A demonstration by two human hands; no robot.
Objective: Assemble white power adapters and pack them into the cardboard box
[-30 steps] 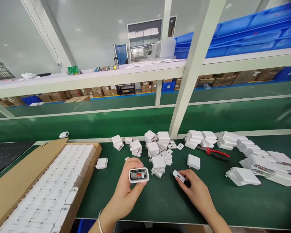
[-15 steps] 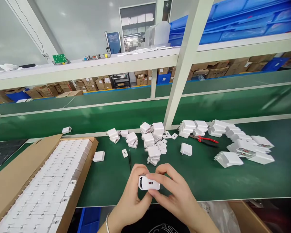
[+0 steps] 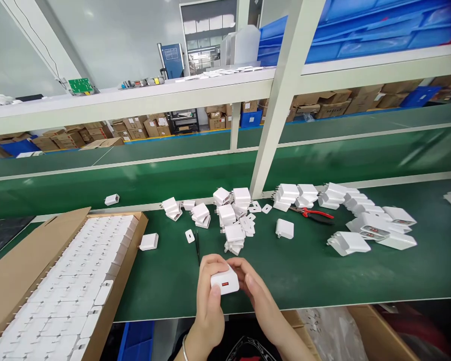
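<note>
Both hands meet over the near edge of the green table (image 3: 323, 271). A small white charger block (image 3: 224, 283) with a red port on its front face sits between them. My left hand (image 3: 209, 306) wraps its left side with the thumb on the front. My right hand (image 3: 258, 296) presses it from the right. Beyond the hands lies a heap of white charger shells and small face plates (image 3: 231, 215). One face plate (image 3: 190, 235) lies alone beside thin black tweezers (image 3: 197, 248).
A cardboard box (image 3: 18, 281) packed with rows of white chargers fills the left. More chargers (image 3: 364, 220) pile at the right, with red-handled pliers (image 3: 311, 214) and a lone charger (image 3: 284, 228) between. A white frame post (image 3: 274, 100) rises behind. A cardboard carton (image 3: 383, 333) stands below the table edge.
A second ago my left hand held an open charger shell while my right picked up a face plate. The hands came together, and the block now shows a closed front with the red port.
</note>
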